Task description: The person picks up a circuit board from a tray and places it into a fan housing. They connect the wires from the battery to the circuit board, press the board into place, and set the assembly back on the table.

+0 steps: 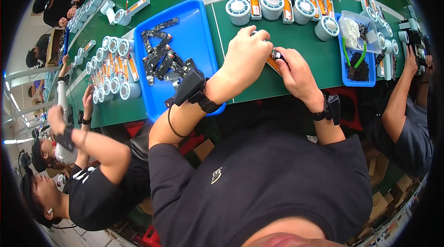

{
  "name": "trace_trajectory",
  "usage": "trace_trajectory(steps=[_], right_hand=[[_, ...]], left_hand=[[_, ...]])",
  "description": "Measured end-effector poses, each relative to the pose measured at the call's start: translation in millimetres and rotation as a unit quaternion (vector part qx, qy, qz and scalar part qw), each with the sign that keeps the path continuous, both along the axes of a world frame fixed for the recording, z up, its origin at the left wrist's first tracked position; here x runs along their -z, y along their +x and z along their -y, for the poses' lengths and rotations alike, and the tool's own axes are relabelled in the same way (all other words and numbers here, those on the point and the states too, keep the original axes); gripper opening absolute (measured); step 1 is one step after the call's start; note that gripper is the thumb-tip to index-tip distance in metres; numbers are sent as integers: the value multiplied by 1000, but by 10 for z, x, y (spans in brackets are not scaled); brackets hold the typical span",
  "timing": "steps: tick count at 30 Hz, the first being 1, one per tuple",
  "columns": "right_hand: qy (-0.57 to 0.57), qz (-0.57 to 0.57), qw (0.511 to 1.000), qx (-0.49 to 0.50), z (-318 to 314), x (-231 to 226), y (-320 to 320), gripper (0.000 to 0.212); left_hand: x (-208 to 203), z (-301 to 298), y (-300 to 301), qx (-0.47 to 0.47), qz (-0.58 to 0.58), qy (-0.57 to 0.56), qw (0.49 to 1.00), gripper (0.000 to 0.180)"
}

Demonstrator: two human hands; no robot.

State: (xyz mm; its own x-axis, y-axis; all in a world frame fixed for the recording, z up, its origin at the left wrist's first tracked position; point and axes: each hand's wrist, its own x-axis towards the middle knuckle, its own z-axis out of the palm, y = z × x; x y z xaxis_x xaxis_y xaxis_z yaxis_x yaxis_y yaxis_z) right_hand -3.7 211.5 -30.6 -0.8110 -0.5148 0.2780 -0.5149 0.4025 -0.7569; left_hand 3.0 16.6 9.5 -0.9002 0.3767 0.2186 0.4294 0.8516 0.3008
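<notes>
Wearer's hands: two counted
Large blue tray: one
Green-handled tool: one
Clear tub: one
Black strips: many, overlapped

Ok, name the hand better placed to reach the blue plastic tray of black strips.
Probably the left hand: it's nearer the tray, its forearm overlapping the near right corner in view. The right hand is farther, gripping a partly hidden orange part.

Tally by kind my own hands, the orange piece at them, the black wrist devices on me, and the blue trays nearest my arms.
Left hand, right hand: 2
Orange piece: 1
Black wrist devices: 2
Large blue tray, small blue tray: 2
Total: 7
</notes>
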Motion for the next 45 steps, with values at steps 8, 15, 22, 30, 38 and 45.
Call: trace_trajectory(steps=[8,15,22,30,38,45], right_hand=[[-13,13,1000,20,19,-25,-1,30],[-56,26,995,81,4,-78,22,37],[24,-86,995,41,-46,-107,-34,27],[78,-103,991,26,53,-184,1,27],[-69,275,957,-51,-347,-50,-266,32],[-95,196,976,26,-263,69,23,31]], left_hand=[[-44,18,76,30,-59,-107,992,15],[-70,52,37,68,-28,-146,987,17],[113,304,100,100,-29,88,991,11],[231,245,129,94,-146,69,982,8],[75,188,102,82,-114,-9,990,11],[-188,177,-43,114,38,-73,990,9]])
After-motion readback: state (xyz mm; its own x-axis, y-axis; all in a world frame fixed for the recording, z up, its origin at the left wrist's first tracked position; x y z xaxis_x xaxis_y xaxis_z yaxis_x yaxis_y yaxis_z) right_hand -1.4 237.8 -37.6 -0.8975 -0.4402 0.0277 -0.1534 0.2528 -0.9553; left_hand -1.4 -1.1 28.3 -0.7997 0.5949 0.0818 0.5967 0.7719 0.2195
